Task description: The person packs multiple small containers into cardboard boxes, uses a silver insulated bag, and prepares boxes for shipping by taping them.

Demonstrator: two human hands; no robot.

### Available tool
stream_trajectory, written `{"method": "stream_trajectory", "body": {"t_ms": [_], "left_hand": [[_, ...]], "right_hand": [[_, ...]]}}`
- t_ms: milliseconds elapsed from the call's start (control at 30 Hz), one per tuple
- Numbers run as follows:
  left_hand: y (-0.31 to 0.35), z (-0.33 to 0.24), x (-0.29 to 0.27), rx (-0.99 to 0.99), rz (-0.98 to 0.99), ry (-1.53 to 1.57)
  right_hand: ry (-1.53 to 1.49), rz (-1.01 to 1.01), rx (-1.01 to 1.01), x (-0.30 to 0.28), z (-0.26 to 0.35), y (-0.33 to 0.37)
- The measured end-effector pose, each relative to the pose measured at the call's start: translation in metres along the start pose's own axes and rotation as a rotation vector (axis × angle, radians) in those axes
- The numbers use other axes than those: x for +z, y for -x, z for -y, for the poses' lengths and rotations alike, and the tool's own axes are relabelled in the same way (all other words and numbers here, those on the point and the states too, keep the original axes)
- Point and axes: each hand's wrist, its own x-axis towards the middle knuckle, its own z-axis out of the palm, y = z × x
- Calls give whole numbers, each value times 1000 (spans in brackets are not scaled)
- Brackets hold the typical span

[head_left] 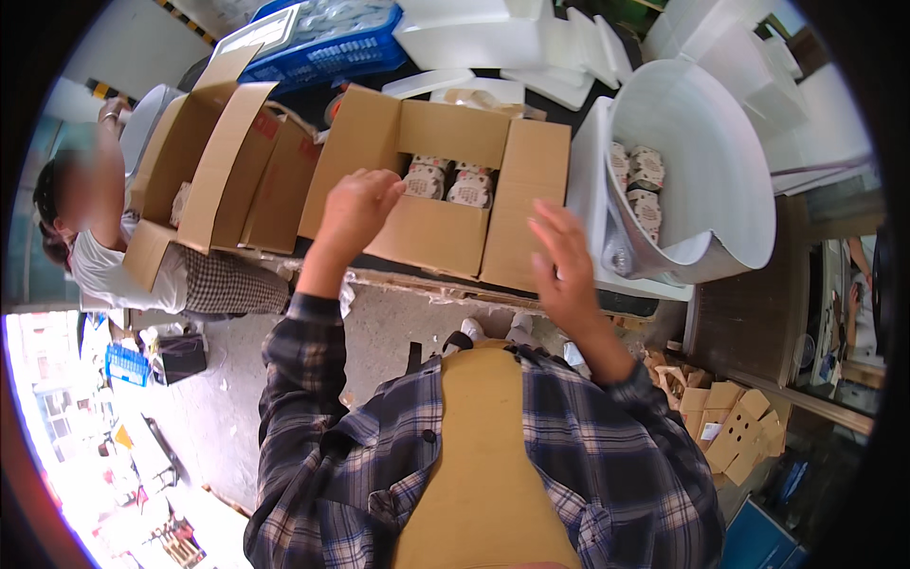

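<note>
An open cardboard box (428, 234) stands on the table in front of me, flaps folded outward. Inside it sit white packs with dark spots (469, 186), side by side. Over the box's near left corner hovers my left hand (357, 209), open and holding nothing, its fingers slightly bent. My right hand (566, 266) is open too, fingers apart and a little blurred, by the box's right flap (527, 204). To the right, a large whitish round tub (697, 142) holds several packs (646, 169) of the same kind.
More open cardboard boxes (225, 180) stand at the left, where another person (114, 237) works. Behind are a blue crate (332, 52) of clear wrapped things and white foam boxes (474, 43). Flattened cardboard (744, 431) lies on the floor at the right.
</note>
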Motion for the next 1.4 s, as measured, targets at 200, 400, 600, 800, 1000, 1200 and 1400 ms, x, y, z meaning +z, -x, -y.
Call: {"method": "stream_trajectory", "body": {"t_ms": [200, 400, 600, 800, 1000, 1200, 1400], "left_hand": [[63, -3, -32, -191, 905, 314], [61, 8, 23, -248, 987, 580], [9, 23, 42, -149, 662, -90], [26, 37, 107, -307, 657, -274], [-13, -13, 38, -412, 568, -244], [-111, -171, -96, -335, 211, 595], [-234, -296, 15, 129, 489, 235]], "right_hand": [[368, -318, -211, -139, 50, -31], [700, 243, 145, -209, 24, -15], [439, 259, 298, -217, 26, 14], [283, 400, 110, -228, 26, 25], [250, 302, -116, -267, -8, 26], [310, 253, -248, -297, -54, 9], [174, 349, -325, -308, -73, 15]]}}
